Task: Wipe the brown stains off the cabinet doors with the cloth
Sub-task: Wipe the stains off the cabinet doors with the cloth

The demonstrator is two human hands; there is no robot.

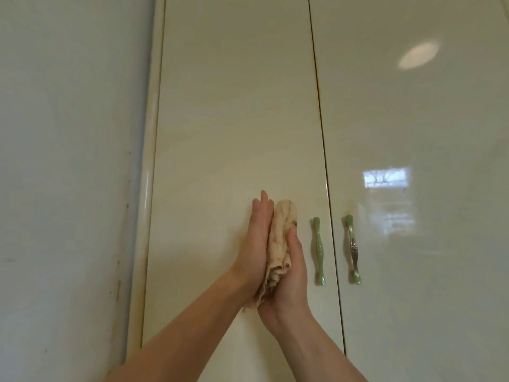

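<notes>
A crumpled beige cloth point(281, 238) with brown marks is pressed between my two palms in front of the left cabinet door point(234, 119). My left hand point(254, 241) lies flat against the cloth's left side with straight fingers. My right hand point(293, 274) cups the cloth from the right, its thumb over the fabric. A faint brown stain point(350, 206) shows on the right cabinet door point(427, 119) just above its handle. Brownish staining also runs along the gap point(319, 92) between the doors.
Two green handles hang either side of the gap: the left door's handle point(318, 250) and the right door's handle point(352, 249). A pale wall point(63, 161) with small brown specks stands to the left of the cabinet frame point(146, 188).
</notes>
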